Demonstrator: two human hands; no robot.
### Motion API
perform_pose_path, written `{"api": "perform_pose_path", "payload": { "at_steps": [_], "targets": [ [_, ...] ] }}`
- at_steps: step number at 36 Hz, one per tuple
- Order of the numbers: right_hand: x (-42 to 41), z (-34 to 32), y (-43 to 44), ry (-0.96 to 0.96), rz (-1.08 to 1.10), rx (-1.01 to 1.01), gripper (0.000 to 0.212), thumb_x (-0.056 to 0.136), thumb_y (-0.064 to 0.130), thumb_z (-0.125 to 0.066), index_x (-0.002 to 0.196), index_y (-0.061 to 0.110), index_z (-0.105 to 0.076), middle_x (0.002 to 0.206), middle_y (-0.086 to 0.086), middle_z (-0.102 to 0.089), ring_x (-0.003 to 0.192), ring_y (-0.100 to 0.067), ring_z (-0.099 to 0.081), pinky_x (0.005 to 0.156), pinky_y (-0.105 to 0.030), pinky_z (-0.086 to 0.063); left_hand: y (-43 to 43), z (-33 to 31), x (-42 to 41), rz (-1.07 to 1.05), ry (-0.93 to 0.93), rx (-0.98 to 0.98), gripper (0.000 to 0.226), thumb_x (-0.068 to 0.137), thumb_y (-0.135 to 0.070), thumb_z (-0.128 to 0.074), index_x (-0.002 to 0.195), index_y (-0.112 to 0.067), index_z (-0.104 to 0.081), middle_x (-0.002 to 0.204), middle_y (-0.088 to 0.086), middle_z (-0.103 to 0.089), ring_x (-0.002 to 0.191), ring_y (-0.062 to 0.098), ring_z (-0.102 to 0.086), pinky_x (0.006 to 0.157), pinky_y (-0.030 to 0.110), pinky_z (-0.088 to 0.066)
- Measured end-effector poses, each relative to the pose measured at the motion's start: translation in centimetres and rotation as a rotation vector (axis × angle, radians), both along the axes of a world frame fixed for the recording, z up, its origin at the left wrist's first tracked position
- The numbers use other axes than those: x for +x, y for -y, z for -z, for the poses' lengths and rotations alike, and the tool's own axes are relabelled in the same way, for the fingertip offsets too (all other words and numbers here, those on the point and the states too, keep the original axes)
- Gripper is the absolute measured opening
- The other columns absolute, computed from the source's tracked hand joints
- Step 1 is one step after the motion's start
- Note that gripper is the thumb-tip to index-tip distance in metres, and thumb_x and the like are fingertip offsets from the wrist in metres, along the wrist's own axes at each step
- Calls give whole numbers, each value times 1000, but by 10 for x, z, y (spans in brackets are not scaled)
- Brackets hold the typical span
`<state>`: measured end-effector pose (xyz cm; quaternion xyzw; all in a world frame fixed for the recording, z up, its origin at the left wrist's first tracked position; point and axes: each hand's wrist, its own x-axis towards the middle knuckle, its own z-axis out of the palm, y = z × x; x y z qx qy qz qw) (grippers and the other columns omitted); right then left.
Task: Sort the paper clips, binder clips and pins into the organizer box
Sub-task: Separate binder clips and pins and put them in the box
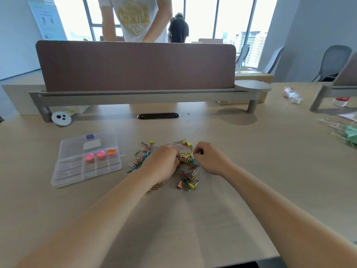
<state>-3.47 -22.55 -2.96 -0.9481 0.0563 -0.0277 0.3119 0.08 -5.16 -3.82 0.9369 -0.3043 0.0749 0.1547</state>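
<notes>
Pale wood worktop point(193, 219) is lying nearest us, and we are reaching across it with both arms; our left hand point(164, 163) is curling its fingers into the mixed heap point(188, 161) of coloured clips, pinching at the tangle; our right hand point(210, 159) is closing finger and thumb at the heap's far edge, on what we cannot tell; loose paper clips point(142, 154) are lying just left of the left hand, binder clips point(184, 143) just beyond; the organizer box point(65, 176) is sitting well apart to the left, round pink and orange pieces point(89, 157) along its middle, its lid up or down we cannot tell; we are judging that tangled clips could be lifting as a clump, shedding on the way over or landing in the wrong compartment.
</notes>
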Motion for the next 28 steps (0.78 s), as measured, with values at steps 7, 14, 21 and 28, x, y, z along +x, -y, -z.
{"api": "perform_pose_path", "payload": {
  "at_steps": [7, 14, 21, 28],
  "targets": [
    [10, -2, -27, 30, -82, -40, 23, 94, 21, -47, 109, 19, -64, 94, 3, -60, 71, -19, -59, 68, -33, -52, -32, -1, 7, -91, -2, 11, 31, 93, -6, -49, 117, -17, -65, 115, 3, -58, 104, 23, -59, 83, 30, -44],
    [14, -2, -53, 27, -145, -133, 24, 91, 15, -46, 102, 22, -67, 92, 3, -63, 70, -12, -56, 57, -26, -44, -65, -2, 13, -169, -32, 16, 38, 87, 3, -53, 118, -16, -63, 118, 4, -60, 104, 20, -58, 87, 33, -49],
    [19, 3, -70, 28, -189, -177, 30, 92, 14, -46, 114, 24, -65, 115, 1, -63, 89, -16, -59, 70, -26, -48, -84, -4, 10, -199, -32, 18, 34, 87, -1, -56, 118, -14, -63, 118, 5, -60, 105, 22, -58, 87, 33, -48],
    [23, 4, -87, 52, -238, -248, 23, 93, 27, -58, 114, 26, -65, 108, 2, -66, 85, -13, -56, 69, -26, -43, -98, -4, 7, -222, -39, -6, 30, 88, -1, -54, 112, -18, -64, 112, 2, -60, 97, 18, -57, 79, 28, -45]
  ]
}}
